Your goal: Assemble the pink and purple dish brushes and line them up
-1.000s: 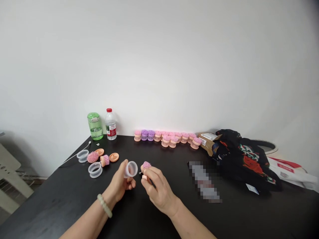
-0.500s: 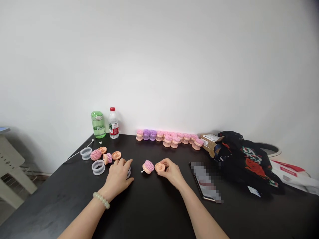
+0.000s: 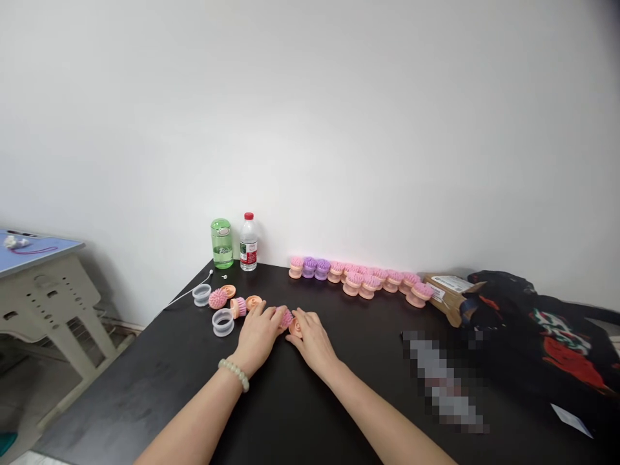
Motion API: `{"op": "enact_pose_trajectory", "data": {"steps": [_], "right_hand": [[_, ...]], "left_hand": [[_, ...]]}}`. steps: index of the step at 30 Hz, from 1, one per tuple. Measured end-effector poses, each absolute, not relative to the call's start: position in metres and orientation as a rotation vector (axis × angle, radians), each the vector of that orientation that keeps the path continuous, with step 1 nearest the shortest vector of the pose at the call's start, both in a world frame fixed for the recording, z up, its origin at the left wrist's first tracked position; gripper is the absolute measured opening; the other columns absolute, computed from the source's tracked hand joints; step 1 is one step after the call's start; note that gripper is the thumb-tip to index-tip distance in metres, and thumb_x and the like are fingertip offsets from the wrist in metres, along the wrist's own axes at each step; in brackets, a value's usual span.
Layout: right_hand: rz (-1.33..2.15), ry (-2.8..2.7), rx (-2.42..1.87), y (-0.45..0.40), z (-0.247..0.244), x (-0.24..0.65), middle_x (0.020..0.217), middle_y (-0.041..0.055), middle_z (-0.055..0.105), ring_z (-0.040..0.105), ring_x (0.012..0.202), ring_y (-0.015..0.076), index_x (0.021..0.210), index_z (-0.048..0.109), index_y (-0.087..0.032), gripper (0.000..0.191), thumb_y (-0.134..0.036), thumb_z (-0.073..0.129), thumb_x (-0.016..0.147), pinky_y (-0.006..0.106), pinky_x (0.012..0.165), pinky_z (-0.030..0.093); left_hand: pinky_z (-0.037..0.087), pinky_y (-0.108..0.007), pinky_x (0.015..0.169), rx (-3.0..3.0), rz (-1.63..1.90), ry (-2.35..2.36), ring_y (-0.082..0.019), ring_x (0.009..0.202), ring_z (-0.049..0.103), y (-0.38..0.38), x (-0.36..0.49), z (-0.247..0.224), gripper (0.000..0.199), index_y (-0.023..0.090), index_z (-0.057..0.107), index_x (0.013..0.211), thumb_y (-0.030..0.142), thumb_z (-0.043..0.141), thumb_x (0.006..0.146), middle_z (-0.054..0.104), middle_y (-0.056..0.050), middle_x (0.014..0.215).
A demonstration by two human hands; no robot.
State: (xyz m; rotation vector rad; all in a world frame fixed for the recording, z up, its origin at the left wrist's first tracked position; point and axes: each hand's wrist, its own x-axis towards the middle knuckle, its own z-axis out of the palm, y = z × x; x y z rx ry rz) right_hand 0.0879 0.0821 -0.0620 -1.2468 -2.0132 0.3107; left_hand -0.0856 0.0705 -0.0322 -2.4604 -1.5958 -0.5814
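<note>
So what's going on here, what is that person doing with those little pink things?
A person has their left hand and right hand on a dark table, closed in around a pink-bristled scalp brush. Clear plastic rings lie nearby, and a row of pink and purple brushes stands along the wall.

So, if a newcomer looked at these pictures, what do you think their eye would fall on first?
The long row of pink and purple brushes along the wall, at the back of the black table, would probably catch the eye first. Next come the left hand and the right hand, meeting near the table's front edge around a pink brush. At the far right, a black bag with red and green patterns stands out too.
</note>
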Motion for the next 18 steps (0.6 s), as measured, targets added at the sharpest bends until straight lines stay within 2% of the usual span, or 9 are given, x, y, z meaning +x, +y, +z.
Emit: {"op": "enact_pose_trajectory", "data": {"steps": [5,10,14,16,18], "right_hand": [[0.313,-2.074,-1.241,0.113,-0.062,0.053,0.129,0.0168,0.063,0.056,0.124,0.0325,0.128,0.055,-0.018,0.058,-0.016,0.075,0.074,0.053,0.103,0.045],[0.324,-2.082,-1.278,0.145,-0.059,0.031,0.135,0.0201,0.058,0.048,0.134,0.0334,0.134,0.049,-0.015,0.057,-0.011,0.064,0.079,0.059,0.111,0.033],[0.322,-2.129,-1.202,0.152,-0.054,0.035,0.14,0.018,0.055,0.048,0.134,0.0308,0.141,0.043,-0.017,0.074,-0.016,0.072,0.073,0.051,0.11,0.04],[0.294,-2.147,-1.152,0.15,-0.051,0.047,0.141,0.0148,0.054,0.048,0.134,0.0292,0.143,0.043,-0.02,0.082,-0.022,0.077,0.068,0.047,0.107,0.044],[0.228,-2.128,-1.143,0.146,-0.046,0.067,0.142,0.0131,0.053,0.046,0.136,0.0282,0.142,0.044,-0.022,0.08,-0.027,0.077,0.069,0.046,0.108,0.044]], "left_hand": [[0.042,-0.048,0.104,-2.374,-0.628,-1.669,-0.031,0.127,0.052,0.095,-0.106,-0.034,0.045,0.02,0.049,0.135,0.016,0.055,0.09,0.065,-0.014,0.123],[0.043,-0.045,0.102,-2.326,-0.664,-1.698,-0.03,0.124,0.054,0.104,-0.113,-0.031,0.05,0.022,0.047,0.135,0.018,0.059,0.087,0.063,-0.013,0.124],[0.048,-0.045,0.093,-2.295,-0.678,-1.718,-0.033,0.113,0.059,0.1,-0.112,-0.025,0.044,0.015,0.052,0.13,0.021,0.059,0.087,0.065,-0.017,0.116],[0.047,-0.048,0.095,-2.266,-0.696,-1.719,-0.037,0.115,0.057,0.098,-0.111,-0.023,0.044,0.01,0.054,0.129,0.024,0.059,0.088,0.061,-0.023,0.124],[0.044,-0.051,0.1,-2.22,-0.728,-1.687,-0.04,0.122,0.053,0.096,-0.109,-0.022,0.047,0.008,0.054,0.131,0.027,0.06,0.088,0.056,-0.026,0.132]]}}
